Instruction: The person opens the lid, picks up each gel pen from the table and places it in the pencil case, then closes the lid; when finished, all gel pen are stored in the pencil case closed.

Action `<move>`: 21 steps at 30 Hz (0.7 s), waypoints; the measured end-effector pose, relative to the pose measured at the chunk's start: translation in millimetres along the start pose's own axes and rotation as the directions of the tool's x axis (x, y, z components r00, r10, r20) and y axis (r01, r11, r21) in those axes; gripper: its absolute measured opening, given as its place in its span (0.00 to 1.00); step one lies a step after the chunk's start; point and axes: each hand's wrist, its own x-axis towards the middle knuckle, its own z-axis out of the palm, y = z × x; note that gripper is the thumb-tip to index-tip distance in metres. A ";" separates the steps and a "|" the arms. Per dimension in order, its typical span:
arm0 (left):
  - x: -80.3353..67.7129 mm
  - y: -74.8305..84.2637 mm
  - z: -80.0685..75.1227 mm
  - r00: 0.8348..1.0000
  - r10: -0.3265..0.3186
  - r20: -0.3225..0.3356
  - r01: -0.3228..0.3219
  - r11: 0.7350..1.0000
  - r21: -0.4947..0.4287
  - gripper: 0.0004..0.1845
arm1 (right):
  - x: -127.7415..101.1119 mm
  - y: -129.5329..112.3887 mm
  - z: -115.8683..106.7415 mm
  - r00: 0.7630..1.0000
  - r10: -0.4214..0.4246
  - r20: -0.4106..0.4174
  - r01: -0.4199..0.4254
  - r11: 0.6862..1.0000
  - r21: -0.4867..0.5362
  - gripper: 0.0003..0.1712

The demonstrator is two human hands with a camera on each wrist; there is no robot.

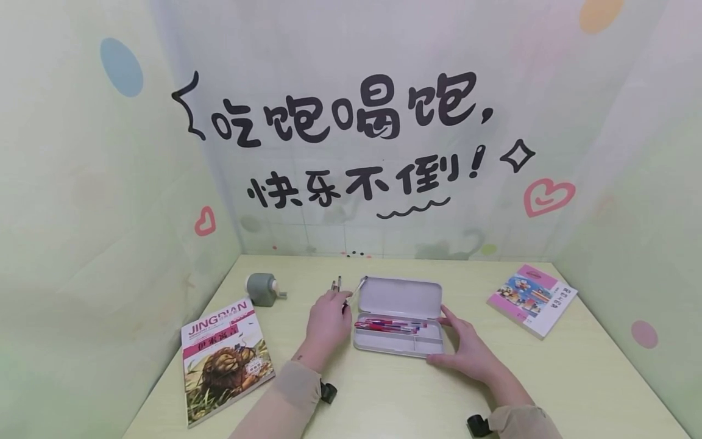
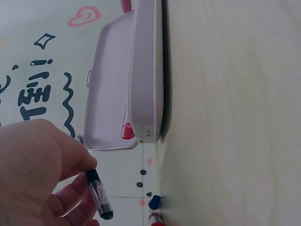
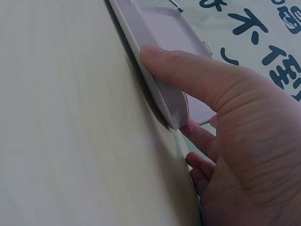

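A pale pencil case (image 1: 384,350) lies on the table with its lid (image 1: 400,296) raised toward the back. Several red-and-clear pens (image 1: 386,326) are inside it, in the longer compartment. My left hand (image 1: 328,320), just left of the case, pinches a clear-barrelled pen with black ends (image 2: 98,193) between thumb and fingers. Round the right end of the case is my right hand (image 1: 473,352), thumb along its front wall and fingers round the end. In the right wrist view the thumb (image 3: 157,56) presses the case wall (image 3: 164,92).
More pens (image 1: 337,282) lie on the table behind my left hand. A grey pencil sharpener (image 1: 261,289) stands at the back left, behind a book with a lion cover (image 1: 227,363). Another book (image 1: 531,300), pink and white, lies at the right. Printed cloth walls surround the table (image 1: 384,402).
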 end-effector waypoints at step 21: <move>-5.8 33.2 20.4 0.971 0.196 0.136 -0.210 0.973 0.099 0.14 | -1.2 -2.6 -0.7 1.000 0.000 -0.010 0.000 1.000 -0.011 0.76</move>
